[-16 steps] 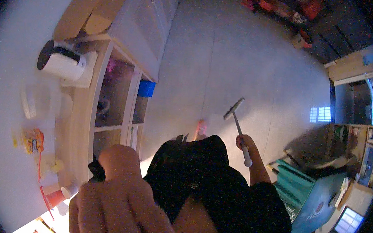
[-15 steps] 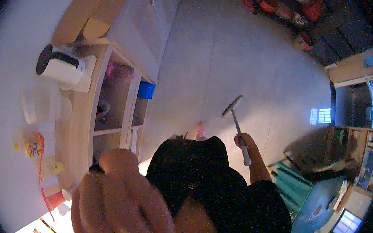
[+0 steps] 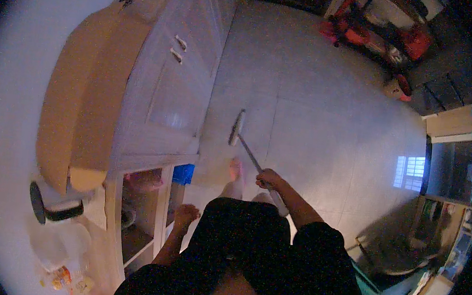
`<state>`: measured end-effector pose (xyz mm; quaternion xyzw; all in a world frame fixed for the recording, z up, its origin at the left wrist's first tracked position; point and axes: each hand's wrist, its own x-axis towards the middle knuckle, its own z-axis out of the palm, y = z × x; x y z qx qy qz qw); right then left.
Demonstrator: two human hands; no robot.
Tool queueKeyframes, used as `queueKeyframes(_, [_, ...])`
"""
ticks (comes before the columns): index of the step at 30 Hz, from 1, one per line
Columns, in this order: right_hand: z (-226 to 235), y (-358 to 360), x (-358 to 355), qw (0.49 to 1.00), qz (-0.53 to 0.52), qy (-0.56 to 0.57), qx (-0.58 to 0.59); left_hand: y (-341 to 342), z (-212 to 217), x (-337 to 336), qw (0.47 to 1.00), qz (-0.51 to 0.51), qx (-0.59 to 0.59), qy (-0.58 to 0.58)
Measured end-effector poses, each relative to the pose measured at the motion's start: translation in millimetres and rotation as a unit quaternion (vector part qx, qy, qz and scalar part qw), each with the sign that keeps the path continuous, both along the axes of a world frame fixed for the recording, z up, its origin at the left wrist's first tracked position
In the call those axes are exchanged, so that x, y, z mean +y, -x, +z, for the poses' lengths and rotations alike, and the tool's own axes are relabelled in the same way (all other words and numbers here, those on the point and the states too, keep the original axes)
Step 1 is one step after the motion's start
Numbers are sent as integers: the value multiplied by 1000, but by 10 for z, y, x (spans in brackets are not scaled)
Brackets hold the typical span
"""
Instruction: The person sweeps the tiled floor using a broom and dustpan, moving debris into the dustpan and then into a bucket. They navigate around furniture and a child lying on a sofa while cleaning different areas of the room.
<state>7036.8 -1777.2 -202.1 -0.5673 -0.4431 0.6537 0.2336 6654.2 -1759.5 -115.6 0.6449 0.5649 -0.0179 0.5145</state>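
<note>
Grey floor [image 3: 317, 115] | right hand [image 3: 270, 178] grip closed on broom [image 3: 237, 128] | left hand [image 3: 185, 215] empty, loose by shelf [image 3: 140, 218]

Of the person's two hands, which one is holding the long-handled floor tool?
The right hand: it grips the handle of the long-handled floor tool, whose head rests on the tiled floor. The left hand holds nothing and hangs beside the open shelf unit.

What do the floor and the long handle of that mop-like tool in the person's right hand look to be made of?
The floor looks like glazed tile: pale grey, with thin straight joint lines and a sharp window reflection. The mop handle, gripped by the right hand, looks like metal or smooth plastic: thin, straight, light grey with a faint sheen; which one cannot be told. Its flat head is pale, material unclear.
</note>
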Motion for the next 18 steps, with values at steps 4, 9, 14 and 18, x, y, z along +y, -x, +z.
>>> queueKeyframes(4, [-523,197,842,996,36,-78,-35,382,-580,-13,920,271,-163,233])
queueKeyframes(9, [-1694,68,1739,883,152,-406,-182,784,-1298,249,665,428,-325,519])
queueKeyframes(14, [-2026,-760,2008,985,-53,-149,61,-74,-965,559,702,461,-252,481])
queueKeyframes(18, [-1555,-1759,2054,849,62,-474,-226,-739,-701,1017,781,440,-175,407])
